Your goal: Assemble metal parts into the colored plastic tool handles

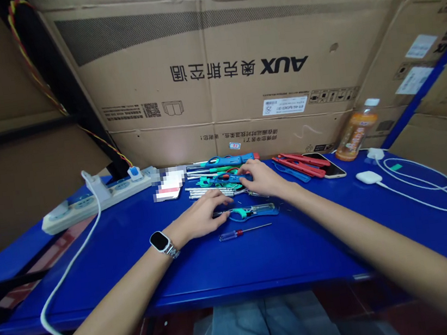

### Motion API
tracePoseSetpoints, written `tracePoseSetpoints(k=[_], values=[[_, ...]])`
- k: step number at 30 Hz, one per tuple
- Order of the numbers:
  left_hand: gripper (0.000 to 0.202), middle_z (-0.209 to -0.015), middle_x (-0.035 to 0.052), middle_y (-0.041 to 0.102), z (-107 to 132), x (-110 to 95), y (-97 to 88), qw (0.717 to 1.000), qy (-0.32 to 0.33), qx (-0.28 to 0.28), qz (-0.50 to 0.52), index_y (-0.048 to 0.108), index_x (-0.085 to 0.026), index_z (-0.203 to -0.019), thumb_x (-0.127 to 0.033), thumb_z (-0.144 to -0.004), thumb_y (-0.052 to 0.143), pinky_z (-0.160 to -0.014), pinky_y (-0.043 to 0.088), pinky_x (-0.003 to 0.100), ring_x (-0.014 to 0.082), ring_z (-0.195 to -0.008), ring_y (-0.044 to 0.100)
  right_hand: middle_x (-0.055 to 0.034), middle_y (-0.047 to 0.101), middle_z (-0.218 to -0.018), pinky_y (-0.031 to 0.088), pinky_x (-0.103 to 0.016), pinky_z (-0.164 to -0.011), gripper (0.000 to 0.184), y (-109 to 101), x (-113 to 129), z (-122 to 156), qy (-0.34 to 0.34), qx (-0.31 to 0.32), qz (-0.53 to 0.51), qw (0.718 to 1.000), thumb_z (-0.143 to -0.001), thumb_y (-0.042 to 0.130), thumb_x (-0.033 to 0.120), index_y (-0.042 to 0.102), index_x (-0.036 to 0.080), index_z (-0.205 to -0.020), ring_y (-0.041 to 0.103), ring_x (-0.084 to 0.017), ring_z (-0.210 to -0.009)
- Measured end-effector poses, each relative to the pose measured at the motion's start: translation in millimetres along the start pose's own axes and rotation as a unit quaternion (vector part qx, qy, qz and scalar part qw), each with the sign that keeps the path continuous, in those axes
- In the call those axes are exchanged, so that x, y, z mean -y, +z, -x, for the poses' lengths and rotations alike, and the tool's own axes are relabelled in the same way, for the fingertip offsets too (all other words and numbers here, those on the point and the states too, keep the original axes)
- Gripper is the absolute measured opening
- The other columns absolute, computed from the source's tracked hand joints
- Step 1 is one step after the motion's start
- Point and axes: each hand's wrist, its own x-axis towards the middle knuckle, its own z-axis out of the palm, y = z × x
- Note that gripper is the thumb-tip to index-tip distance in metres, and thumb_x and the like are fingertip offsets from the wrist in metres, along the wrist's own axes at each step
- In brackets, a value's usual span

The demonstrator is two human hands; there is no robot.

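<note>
While a purple-handled screwdriver [230, 236] lies nearest on the blue desk [261, 267], the blue-green device [238, 214] sits just beyond; left hand [199, 216] at its left end, fingers parted, right hand [264, 177] at the tool pile [226, 160] behind. Can't tell either grip. Farther: capped bottle [355, 133], orange-brown contents, printed cardboard [137, 74].

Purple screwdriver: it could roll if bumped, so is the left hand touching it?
Apart; the head view shows blue tabletop between screwdriver and left hand.
</note>
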Motion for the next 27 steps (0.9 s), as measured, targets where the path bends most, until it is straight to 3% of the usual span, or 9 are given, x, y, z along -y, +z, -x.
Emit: tracePoseSetpoints(k=[6, 13, 18, 22, 25, 27], values=[[0.024, -0.11, 0.0076, 0.062, -2, 5, 7.1, 1.0, 0.021, 0.019, 0.013, 0.067, -0.02, -0.111, -0.027, -0.097, 0.049, -0.095, 0.047, 0.035, 0.0226, -0.104, 0.059, -0.0067, 0.063, -0.096, 0.045, -0.032, -0.082, 0.013, 3, 23, 35, -0.121, 0.037, -0.082, 0.989, -0.087, 0.058, 0.016, 0.068, 0.017, -0.095, 0.059, -0.019, -0.093], [0.027, -0.1, 0.0089, 0.064, 0, 2, 0.2, 0.989, 0.091, 0.018, -0.117, 0.07, -0.019, -0.112, -0.021, -0.098, 0.047, -0.088, 0.049, 0.034, 0.0216, -0.093, 0.061, -0.007, 0.068, -0.095, 0.045, -0.036, -0.087, 0.014, 2, 16, 62, -0.143, 0.06, -0.065, 0.986, -0.092, 0.058, 0.023, 0.071, 0.018, -0.094, 0.06, -0.021, -0.092], [0.032, -0.109, 0.0106, 0.063, 8, 4, -1.7, 0.984, 0.12, 0.019, -0.13, 0.068, -0.02, -0.12, -0.017, -0.097, 0.045, -0.089, 0.05, 0.036, 0.0223, -0.098, 0.062, -0.0066, 0.069, -0.094, 0.044, -0.035, -0.084, 0.018, 4, 14, 61, -0.147, 0.06, -0.044, 0.986, -0.094, 0.056, 0.027, 0.072, 0.019, -0.092, 0.06, -0.02, -0.09], [0.032, -0.112, 0.0097, 0.064, 11, 6, -1.8, 0.989, 0.101, 0.018, -0.102, 0.066, -0.021, -0.121, -0.018, -0.097, 0.045, -0.091, 0.05, 0.035, 0.022, -0.101, 0.063, -0.0064, 0.068, -0.092, 0.043, -0.035, -0.081, 0.018, 4, 16, 61, -0.146, 0.063, -0.033, 0.987, -0.095, 0.056, 0.027, 0.072, 0.018, -0.091, 0.06, -0.02, -0.088], [0.034, -0.111, 0.0085, 0.066, 11, 7, -3.9, 0.998, 0.041, 0.0, -0.039, 0.061, -0.019, -0.123, -0.02, -0.089, 0.057, -0.088, 0.052, 0.035, 0.0223, -0.1, 0.064, -0.0063, 0.068, -0.091, 0.043, -0.035, -0.081, 0.018, 3, 16, 61, -0.144, 0.065, -0.034, 0.987, -0.094, 0.056, 0.026, 0.072, 0.018, -0.09, 0.06, -0.02, -0.087], [0.031, -0.106, 0.007, 0.068, 11, 8, -6.5, 1.0, 0.01, -0.001, -0.011, 0.063, -0.018, -0.113, -0.021, -0.083, 0.063, -0.084, 0.052, 0.034, 0.0221, -0.095, 0.064, -0.0067, 0.068, -0.091, 0.043, -0.036, -0.082, 0.019, 4, 15, 61, -0.144, 0.063, -0.037, 0.987, -0.094, 0.056, 0.027, 0.072, 0.018, -0.09, 0.06, -0.02, -0.088]])
